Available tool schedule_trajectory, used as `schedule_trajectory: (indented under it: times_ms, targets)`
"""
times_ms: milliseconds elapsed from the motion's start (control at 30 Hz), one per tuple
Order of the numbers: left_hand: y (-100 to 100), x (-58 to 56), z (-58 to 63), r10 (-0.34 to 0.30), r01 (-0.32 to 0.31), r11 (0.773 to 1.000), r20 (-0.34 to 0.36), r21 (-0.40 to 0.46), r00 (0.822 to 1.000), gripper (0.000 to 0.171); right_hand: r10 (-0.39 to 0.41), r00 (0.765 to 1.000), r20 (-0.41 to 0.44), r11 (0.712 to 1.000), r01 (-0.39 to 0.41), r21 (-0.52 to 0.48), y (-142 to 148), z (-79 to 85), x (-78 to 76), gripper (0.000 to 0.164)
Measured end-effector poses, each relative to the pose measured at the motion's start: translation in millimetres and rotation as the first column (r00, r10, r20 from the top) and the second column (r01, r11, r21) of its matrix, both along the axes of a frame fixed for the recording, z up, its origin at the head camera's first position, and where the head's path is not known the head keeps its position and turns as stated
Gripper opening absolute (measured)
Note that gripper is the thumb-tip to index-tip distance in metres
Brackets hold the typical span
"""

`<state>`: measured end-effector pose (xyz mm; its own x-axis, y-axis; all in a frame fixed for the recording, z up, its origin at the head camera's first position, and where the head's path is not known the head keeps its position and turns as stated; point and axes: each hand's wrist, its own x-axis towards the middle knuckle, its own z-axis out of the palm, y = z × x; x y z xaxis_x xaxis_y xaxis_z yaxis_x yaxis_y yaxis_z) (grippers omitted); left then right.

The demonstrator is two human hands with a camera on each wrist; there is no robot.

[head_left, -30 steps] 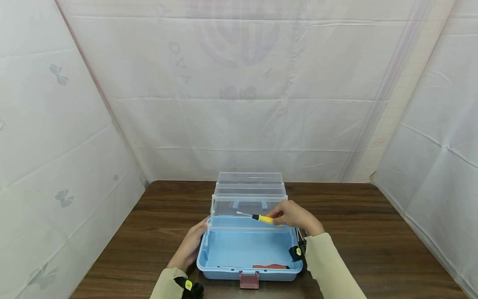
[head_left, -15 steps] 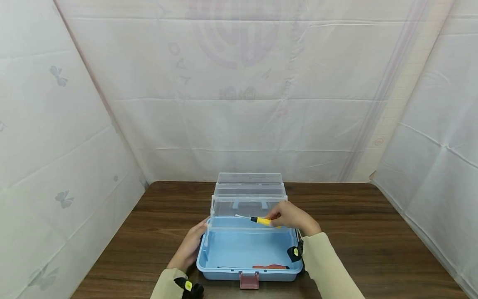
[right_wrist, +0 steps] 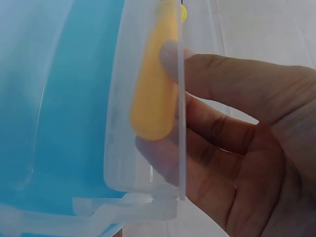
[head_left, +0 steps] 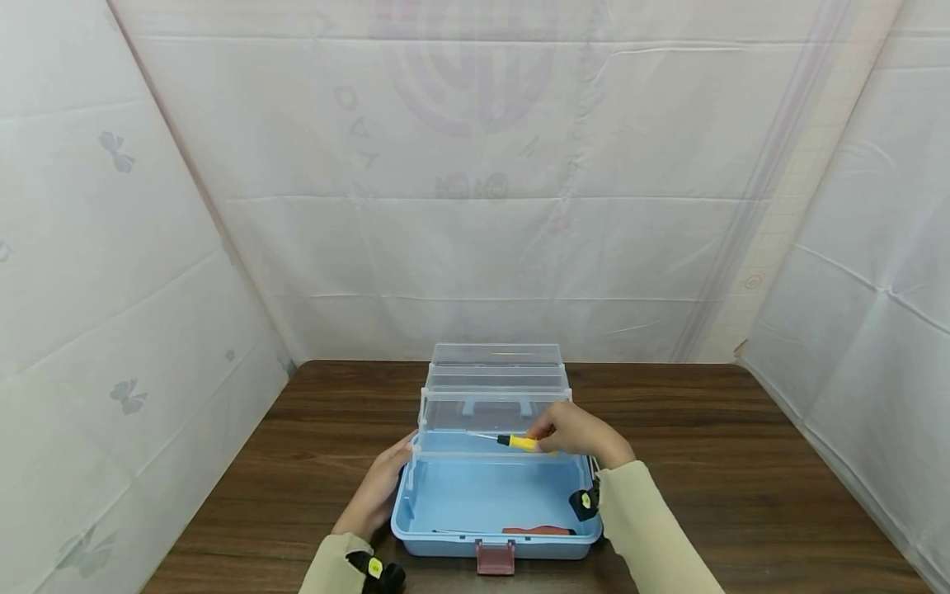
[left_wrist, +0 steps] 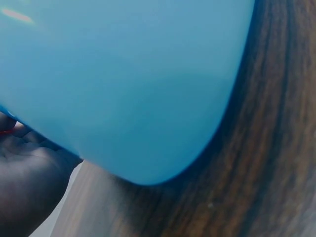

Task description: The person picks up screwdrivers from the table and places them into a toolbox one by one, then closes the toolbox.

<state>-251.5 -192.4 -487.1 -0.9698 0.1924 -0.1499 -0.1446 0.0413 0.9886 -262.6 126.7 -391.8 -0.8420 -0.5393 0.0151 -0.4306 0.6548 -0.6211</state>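
My right hand (head_left: pixel 582 433) pinches the yellow handle of a screwdriver (head_left: pixel 523 443), between thumb and fingers. Its black collar and thin shaft point left, over the translucent tray of a light blue toolbox (head_left: pixel 493 546). In the right wrist view, the yellow handle (right_wrist: pixel 154 98) and the fingertips show through the tray's cloudy wall (right_wrist: pixel 118 163). My left hand (head_left: pixel 382 478) rests against the toolbox's left side near the rear corner, fingers extended. The left wrist view shows the blue side wall (left_wrist: pixel 138 89) beside my left palm (left_wrist: pixel 32 173); its fingertips are partly hidden.
A red-handled screwdriver (head_left: pixel 538 530) lies inside the toolbox along the front wall. Its purplish latch (head_left: pixel 495 558) hangs open at the front. Clear tiered trays (head_left: pixel 497 377) stand folded back behind it. The dark wooden table (head_left: pixel 712 462) meets white sheeting (head_left: pixel 475 247) behind.
My right hand has lowered slightly and shifted a little left with the yellow screwdriver, bringing it down toward the translucent tray. The left hand and toolbox have stayed put.
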Motion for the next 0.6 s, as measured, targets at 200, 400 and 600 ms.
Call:
schedule_trajectory:
  times_ms: [200, 400, 600]
  targets:
    - [0.2, -0.5, 0.3, -0.006, 0.006, 1.000, -0.003, 0.013, 1.000, 0.052, -0.014, 1.000, 0.004, 1.000, 0.014, 0.021, -1.3, -0.8, -1.4, 0.013]
    - [0.6, -1.6, 1.0, -0.008, 0.008, 1.000, -0.002, 0.021, 1.000, 0.052, -0.013, 1.000, -0.002, 0.999, 0.013, 0.035, -2.1, -1.9, -3.4, 0.013]
    - [1.3, -1.6, 1.6, -0.007, 0.007, 1.000, -0.002, 0.024, 1.000, 0.052, -0.018, 1.000, -0.009, 0.999, 0.019, 0.050, -3.4, -2.5, -4.2, 0.012]
